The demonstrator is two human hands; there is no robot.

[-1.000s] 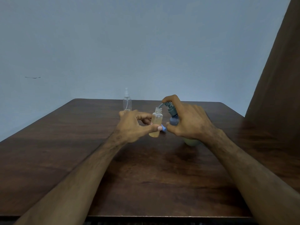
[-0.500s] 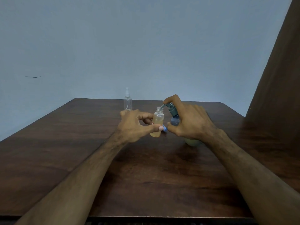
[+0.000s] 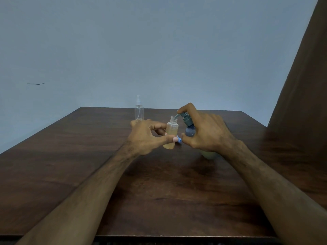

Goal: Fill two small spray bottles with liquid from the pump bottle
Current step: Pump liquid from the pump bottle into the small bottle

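Note:
My left hand (image 3: 146, 137) grips a small clear bottle (image 3: 171, 133) without its cap, mostly full of yellowish liquid. My right hand (image 3: 207, 132) holds the pump bottle (image 3: 190, 130) by its blue neck, with the index finger curled over the grey pump head. The pump spout reaches over the small bottle's open mouth. The pump bottle's pale green base (image 3: 209, 154) shows below my right wrist. A second small spray bottle (image 3: 139, 111), clear and with its sprayer on, stands upright farther back on the table.
Everything sits on a dark wooden table (image 3: 88, 165) against a pale blue wall. A brown curtain (image 3: 304, 103) hangs at the right edge. A small blue piece (image 3: 179, 139) sticks out between my two thumbs.
The liquid level in the small bottle has risen a little. Both hands stay in nearly the same place.

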